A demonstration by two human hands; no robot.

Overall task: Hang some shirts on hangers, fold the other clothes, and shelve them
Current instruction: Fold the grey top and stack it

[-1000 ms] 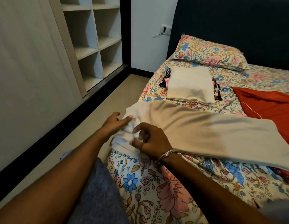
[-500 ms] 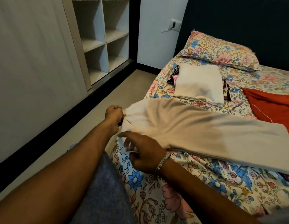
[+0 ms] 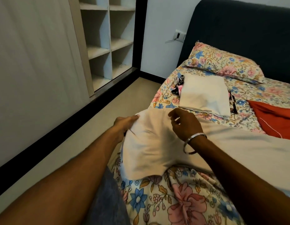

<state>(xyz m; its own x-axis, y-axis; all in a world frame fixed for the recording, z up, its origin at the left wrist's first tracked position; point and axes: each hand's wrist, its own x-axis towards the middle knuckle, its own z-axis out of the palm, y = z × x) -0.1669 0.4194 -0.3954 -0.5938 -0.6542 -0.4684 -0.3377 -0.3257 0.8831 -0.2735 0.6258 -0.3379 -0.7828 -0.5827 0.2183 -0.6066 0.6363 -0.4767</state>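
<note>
A cream garment (image 3: 157,143) lies spread across the floral bed (image 3: 173,200), its left end bunched and raised at the bed's edge. My left hand (image 3: 124,125) grips that left end, with the fingers reaching along the cloth's top corner. Just above the garment's upper edge hovers my right hand (image 3: 184,123), a metal bangle on its wrist, fingers loosely curled and holding nothing. A folded white cloth (image 3: 204,96) rests farther up the bed. At the right lies a red garment (image 3: 277,117).
Open wardrobe shelves (image 3: 108,46) stand at the far left past a strip of floor (image 3: 108,114). A floral pillow (image 3: 222,64) leans on the dark headboard (image 3: 238,30). Small dark patterned items (image 3: 178,85) lie beside the folded cloth.
My right hand has let go of the garment's lower edge and moved up over its top edge. The left end of the garment is now pulled up and puffed out.
</note>
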